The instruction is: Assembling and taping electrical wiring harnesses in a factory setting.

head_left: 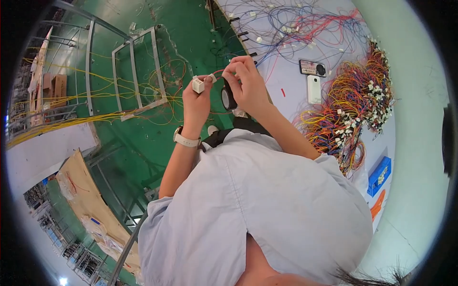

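Note:
My left hand (196, 102) is closed round a white plastic connector (198, 86), its open slots facing up. A smaller white connector (212, 77) shows beside the left fingertips, and a red wire (218, 72) runs from there to my right hand (249, 88). The right thumb and fingers are pinched together on the wire. Right below them, against the right hand, is a roll of black tape (229, 98) with a pale core. Whether the right fingers also grip the tape is hidden.
On the white table (281, 114) to the right lie a large heap of coloured wires (348, 100) with white connectors, a white phone-like device (314, 89), a dark rectangular device (312, 68) and a blue bin (379, 176). Yellow wires (71, 124) stretch across a metal frame (138, 71) at left.

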Tool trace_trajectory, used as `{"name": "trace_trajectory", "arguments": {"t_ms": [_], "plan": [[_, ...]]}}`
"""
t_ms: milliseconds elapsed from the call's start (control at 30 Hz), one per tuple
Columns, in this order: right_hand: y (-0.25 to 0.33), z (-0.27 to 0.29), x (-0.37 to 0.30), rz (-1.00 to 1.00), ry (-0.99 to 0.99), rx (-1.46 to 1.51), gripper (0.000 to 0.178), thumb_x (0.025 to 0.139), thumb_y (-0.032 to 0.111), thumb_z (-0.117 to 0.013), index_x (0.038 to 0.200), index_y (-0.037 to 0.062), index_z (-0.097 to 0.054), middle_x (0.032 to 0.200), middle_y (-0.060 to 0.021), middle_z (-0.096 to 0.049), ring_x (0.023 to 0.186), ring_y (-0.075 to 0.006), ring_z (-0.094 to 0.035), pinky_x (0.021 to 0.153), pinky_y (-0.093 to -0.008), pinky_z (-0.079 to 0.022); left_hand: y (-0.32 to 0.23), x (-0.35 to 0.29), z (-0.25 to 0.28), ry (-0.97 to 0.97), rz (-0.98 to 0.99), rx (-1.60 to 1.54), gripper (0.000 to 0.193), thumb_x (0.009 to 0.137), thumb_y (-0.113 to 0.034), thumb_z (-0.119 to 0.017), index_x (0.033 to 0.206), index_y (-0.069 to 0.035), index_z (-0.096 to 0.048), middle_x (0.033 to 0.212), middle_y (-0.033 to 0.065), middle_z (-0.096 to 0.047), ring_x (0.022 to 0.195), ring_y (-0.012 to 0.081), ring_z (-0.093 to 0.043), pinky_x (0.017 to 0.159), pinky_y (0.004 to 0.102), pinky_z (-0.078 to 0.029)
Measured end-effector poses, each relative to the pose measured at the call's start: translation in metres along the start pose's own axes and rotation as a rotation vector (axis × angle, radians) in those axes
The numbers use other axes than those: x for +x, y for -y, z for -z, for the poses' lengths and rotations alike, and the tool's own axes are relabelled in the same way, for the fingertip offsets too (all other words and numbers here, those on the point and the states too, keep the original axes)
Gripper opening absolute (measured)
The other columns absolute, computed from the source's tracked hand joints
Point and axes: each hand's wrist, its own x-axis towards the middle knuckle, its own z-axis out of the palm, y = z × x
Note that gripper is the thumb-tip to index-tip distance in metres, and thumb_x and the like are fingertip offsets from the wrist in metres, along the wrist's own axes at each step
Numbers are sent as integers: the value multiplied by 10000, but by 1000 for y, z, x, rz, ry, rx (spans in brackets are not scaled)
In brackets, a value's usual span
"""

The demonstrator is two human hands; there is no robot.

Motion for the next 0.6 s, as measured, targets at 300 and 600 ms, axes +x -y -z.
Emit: {"name": "trace_trajectory", "arguments": {"t_ms": [300, 600], "plan": [[1, -2, 8, -42, 25, -46, 131, 894, 136, -613, 928, 14, -577, 1017, -117, -554, 650, -215, -599, 599, -299, -497, -23, -9, 1, 66, 308, -341, 218, 900, -218, -662, 858, -5, -654, 582, -83, -457, 478, -3, -323, 423, 206, -207], [5, 4, 11, -140, 84, 77, 153, 904, 134, -601, 924, -17, -589, 981, -106, -568, 711, -191, -598, 627, -269, -509, -26, -9, 2, 89, 293, -347, 212, 900, -220, -663, 842, -17, -649, 568, -95, -433, 458, -5, -306, 409, 209, -184]]}}
